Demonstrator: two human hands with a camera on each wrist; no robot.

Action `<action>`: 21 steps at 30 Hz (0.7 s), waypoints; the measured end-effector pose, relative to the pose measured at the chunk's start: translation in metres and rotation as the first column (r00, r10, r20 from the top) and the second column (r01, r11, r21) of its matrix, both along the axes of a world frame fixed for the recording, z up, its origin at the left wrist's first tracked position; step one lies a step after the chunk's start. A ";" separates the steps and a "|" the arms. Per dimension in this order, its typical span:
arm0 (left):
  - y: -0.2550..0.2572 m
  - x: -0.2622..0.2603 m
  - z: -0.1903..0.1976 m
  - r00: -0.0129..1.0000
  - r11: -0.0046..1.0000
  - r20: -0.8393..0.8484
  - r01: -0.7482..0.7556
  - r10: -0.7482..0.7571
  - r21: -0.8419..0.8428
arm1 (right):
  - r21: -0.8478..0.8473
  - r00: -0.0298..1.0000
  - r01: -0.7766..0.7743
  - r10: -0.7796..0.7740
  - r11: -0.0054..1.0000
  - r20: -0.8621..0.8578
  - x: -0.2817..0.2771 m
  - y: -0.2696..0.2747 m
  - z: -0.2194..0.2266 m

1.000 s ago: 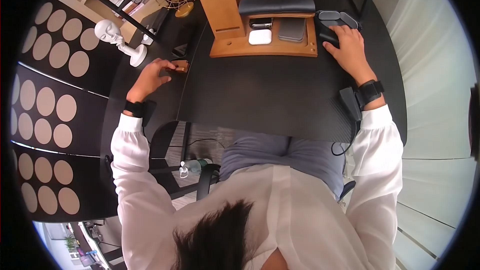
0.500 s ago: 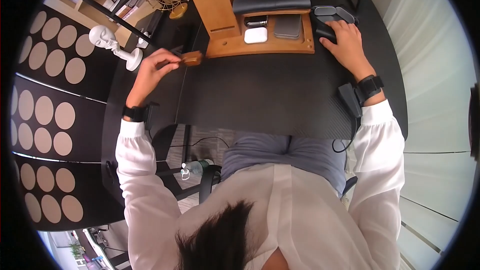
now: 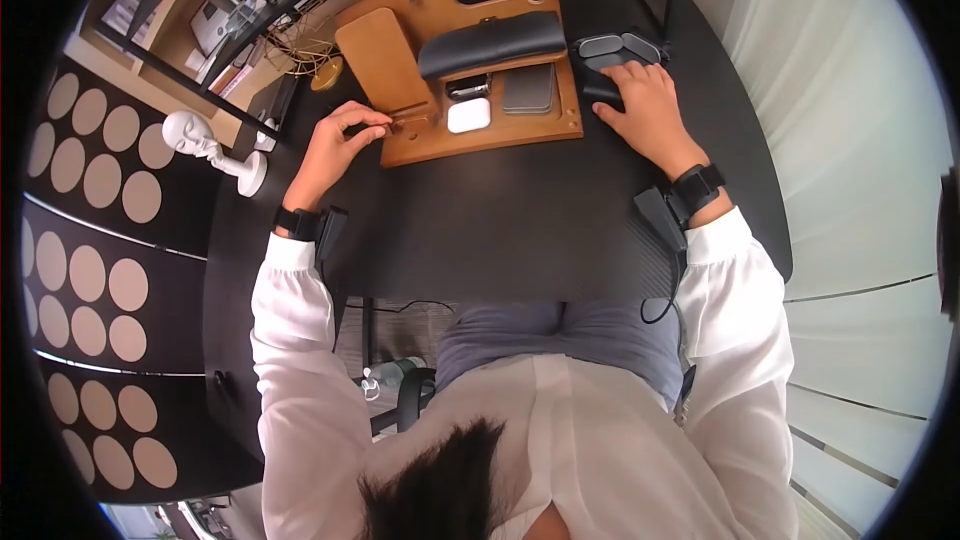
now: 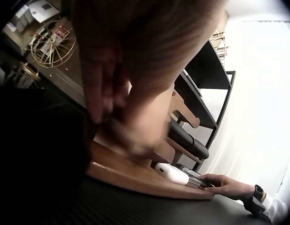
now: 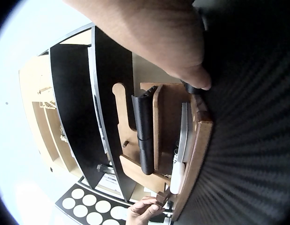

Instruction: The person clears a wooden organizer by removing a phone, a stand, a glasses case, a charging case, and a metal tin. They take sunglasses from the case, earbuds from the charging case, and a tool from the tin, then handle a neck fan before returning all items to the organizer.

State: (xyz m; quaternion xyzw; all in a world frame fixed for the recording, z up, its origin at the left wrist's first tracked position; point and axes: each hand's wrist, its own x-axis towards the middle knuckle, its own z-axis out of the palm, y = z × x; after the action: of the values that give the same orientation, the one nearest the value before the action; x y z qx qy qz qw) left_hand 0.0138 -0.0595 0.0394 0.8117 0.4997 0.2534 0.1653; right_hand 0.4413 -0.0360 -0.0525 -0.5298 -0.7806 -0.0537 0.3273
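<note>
My left hand [image 3: 335, 150] is at the left front of the wooden organizer [image 3: 500, 146], its thumb and fingertips pinching a small brown wooden piece [image 5: 161, 198], which shows best in the right wrist view. Whether the piece touches the organizer I cannot tell. My right hand [image 3: 652, 118] rests with relaxed fingers on a black object [image 3: 600, 88] beside the organizer's right edge. On the organizer are a white case [image 3: 469, 115], a grey flat box [image 3: 528, 90] and a long black case [image 3: 495, 43].
Grey-lensed folded eyewear [image 3: 602, 45] lies behind my right hand. To the left stand a white head figure [image 3: 190, 135] and a gold wire ornament [image 3: 327, 74]. A black-framed shelf rises behind the black desk [image 3: 480, 230].
My left hand has lifted the brown piece from the desk and carried it right to the organizer. The head view has shifted; my right hand stays on the black object.
</note>
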 end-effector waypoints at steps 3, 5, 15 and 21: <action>0.001 -0.002 -0.001 1.000 1.000 -0.003 -0.021 0.021 0.011 | -0.007 1.000 0.004 -0.004 1.000 -0.009 0.000 -0.002 0.002; 0.002 -0.003 -0.002 1.000 1.000 0.007 -0.028 0.028 0.007 | -0.022 1.000 0.009 -0.009 1.000 -0.008 -0.001 -0.003 0.003; 0.005 -0.001 -0.002 1.000 0.996 -0.010 -0.027 0.028 0.080 | -0.047 1.000 0.008 -0.008 0.999 -0.004 -0.001 -0.004 0.006; 0.006 0.002 -0.008 0.997 0.992 -0.009 -0.075 0.077 0.101 | -0.085 1.000 0.012 -0.012 0.996 0.000 0.000 -0.004 0.006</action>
State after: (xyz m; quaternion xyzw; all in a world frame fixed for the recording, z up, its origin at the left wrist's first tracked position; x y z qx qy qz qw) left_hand 0.0162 -0.0539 0.0315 0.8009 0.5180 0.2790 0.1113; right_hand 0.4411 -0.0402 -0.0467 -0.5479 -0.7790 -0.0223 0.3042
